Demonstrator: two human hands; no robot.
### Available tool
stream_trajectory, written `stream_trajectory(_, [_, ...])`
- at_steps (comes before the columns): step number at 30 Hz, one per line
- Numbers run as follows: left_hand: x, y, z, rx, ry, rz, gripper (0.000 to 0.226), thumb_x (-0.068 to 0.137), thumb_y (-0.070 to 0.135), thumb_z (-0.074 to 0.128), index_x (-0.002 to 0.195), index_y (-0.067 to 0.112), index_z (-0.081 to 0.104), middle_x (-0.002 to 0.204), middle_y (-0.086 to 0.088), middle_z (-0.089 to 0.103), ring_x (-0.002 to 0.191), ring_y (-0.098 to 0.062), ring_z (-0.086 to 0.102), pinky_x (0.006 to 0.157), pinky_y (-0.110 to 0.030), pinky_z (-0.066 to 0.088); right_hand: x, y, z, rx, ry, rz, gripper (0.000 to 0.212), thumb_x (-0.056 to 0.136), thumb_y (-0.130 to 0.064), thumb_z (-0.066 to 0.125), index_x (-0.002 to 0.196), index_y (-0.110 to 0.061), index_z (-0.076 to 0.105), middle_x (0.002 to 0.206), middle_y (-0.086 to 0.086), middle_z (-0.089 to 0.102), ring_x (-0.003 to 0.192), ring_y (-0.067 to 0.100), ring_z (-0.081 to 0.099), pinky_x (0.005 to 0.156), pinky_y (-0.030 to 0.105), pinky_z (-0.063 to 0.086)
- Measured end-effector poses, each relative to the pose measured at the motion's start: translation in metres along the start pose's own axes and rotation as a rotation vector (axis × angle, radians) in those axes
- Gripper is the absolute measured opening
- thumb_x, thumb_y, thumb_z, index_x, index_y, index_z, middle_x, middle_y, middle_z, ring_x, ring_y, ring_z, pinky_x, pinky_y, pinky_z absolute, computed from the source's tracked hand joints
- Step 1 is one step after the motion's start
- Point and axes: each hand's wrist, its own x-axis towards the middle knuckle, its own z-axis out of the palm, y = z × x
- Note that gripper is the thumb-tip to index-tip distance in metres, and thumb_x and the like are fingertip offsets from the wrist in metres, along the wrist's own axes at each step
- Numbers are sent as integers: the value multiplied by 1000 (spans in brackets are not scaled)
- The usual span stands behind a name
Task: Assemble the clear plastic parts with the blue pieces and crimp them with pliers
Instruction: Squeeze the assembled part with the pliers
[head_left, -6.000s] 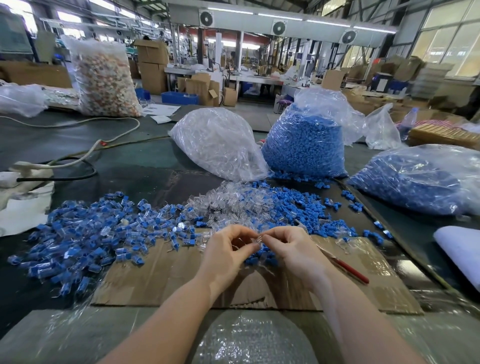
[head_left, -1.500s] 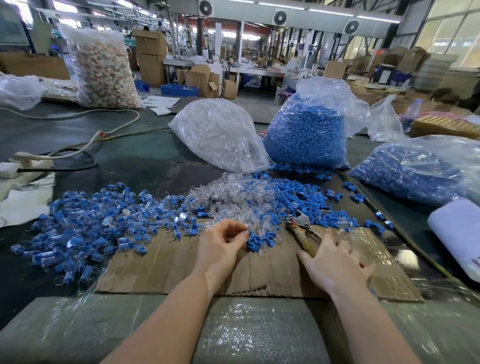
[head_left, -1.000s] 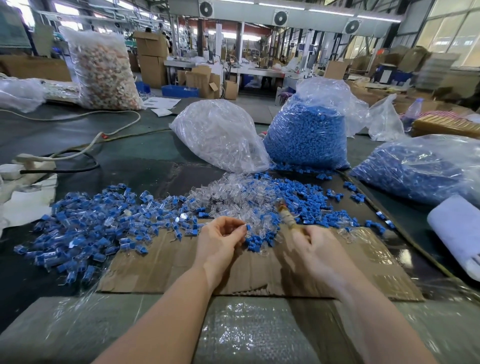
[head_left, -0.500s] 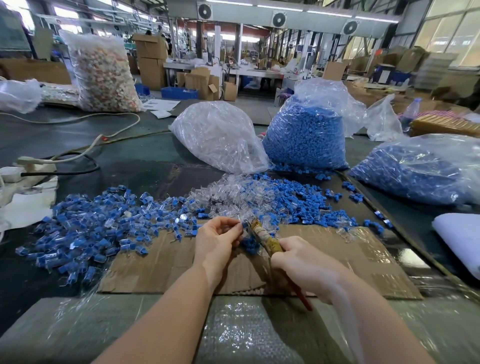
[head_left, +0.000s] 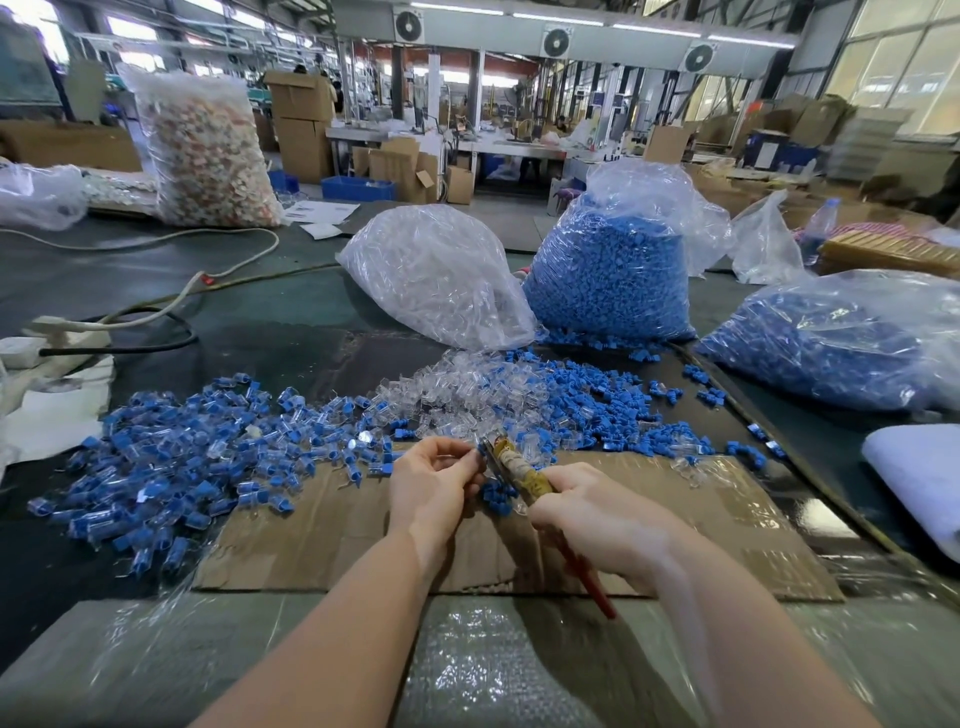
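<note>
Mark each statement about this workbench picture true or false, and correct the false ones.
1. The right hand grips the pliers. True.
2. The left hand rests flat and empty on the cardboard sheet. False: its fingers are curled, pinching a small part at the pliers' tip.
3. The bag of clear parts stands to the left of the bag of blue pieces. True.
4. The pliers' handle ends are green. False: the one handle end that shows is red.
5. The heap of assembled blue-and-clear pieces lies left of the hands. True.
</note>
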Motion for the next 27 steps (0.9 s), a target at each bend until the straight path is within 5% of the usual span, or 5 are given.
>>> stream_trajectory(22, [-4, 3, -2, -6, -3, 3, 7, 87, 3, 61, 85, 9, 64, 72, -5, 65, 55, -4, 58, 49, -16, 48, 2, -3, -1, -209, 5, -12, 24, 87, 2, 39, 73, -18, 43, 67, 0, 43, 55, 12, 39, 47, 20, 29])
stream_trajectory(27, [-4, 3, -2, -41, -5, 11, 10, 86, 3, 61, 82, 12, 63, 69, -4, 65, 52, -4, 57, 46, -15, 46, -4, -9, -4, -180, -52, -6, 18, 85, -2, 44, 75, -18, 41, 71, 1, 43, 49, 10, 36, 36, 16, 25])
